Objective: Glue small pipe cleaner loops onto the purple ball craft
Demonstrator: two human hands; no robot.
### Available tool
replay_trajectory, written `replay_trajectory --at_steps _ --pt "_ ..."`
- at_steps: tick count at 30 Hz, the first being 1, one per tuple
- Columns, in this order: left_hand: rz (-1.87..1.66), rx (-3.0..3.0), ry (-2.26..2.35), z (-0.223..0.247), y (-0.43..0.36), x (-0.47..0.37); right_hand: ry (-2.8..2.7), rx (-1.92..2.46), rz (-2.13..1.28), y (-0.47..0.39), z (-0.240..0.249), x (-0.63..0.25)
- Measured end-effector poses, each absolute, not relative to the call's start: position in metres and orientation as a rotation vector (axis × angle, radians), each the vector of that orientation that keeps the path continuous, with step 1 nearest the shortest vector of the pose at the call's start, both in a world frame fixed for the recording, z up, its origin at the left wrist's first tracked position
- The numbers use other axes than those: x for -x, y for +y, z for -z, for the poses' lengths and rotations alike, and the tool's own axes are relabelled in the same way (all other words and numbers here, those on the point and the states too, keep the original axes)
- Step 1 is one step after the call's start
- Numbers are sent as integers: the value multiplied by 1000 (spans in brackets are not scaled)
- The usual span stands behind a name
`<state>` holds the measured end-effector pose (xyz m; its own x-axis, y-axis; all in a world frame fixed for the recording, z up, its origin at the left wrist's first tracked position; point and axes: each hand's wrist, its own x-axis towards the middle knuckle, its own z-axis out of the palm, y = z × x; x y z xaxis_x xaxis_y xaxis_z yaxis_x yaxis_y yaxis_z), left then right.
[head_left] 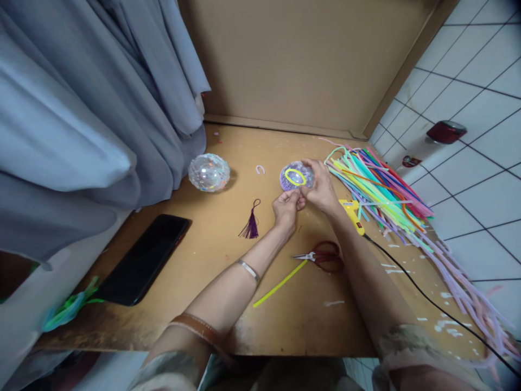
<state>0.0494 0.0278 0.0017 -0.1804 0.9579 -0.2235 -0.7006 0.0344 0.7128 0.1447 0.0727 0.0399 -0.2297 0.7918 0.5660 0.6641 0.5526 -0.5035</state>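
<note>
The person's right hand (pixel 321 187) gripped the far right side of a small round purple ornament (pixel 296 177), thumb and fingers curved about its edge. The left hand (pixel 288 209) met it at the near edge, its grip closed in a pinch; whether anything lay between those fingertips could not be told. The ornament was above the far half of the worktop (pixel 220 214), with a bright yellow ring (pixel 294 170) on the side facing the person.

To the left of the hands lay a dark purple tassel (pixel 251 225), its loop pointing away, and beyond it a pale pink curved piece (pixel 260 169). Farther left sat a clear ball (pixel 209 172) speckled with colour, and nearer the person a black phone (pixel 144 259). Between the forearms were red-handled scissors (pixel 311 256), with one end of a yellow strip (pixel 280 284) just beside their blades. On the right, a yellow glue gun (pixel 353 214) lay near a heap of many-coloured fuzzy stems (pixel 378 187)
</note>
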Motion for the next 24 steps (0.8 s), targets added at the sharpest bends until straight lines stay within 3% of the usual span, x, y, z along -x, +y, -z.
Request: replay_trajectory --at_steps 18,24 --pt "-1445 -535 952 -5 13 -56 -1974 1186 -205 76 -38 -148" --pt "-1707 -822 1006 -4 7 -52 -1956 1183 -204 74 -38 -148"
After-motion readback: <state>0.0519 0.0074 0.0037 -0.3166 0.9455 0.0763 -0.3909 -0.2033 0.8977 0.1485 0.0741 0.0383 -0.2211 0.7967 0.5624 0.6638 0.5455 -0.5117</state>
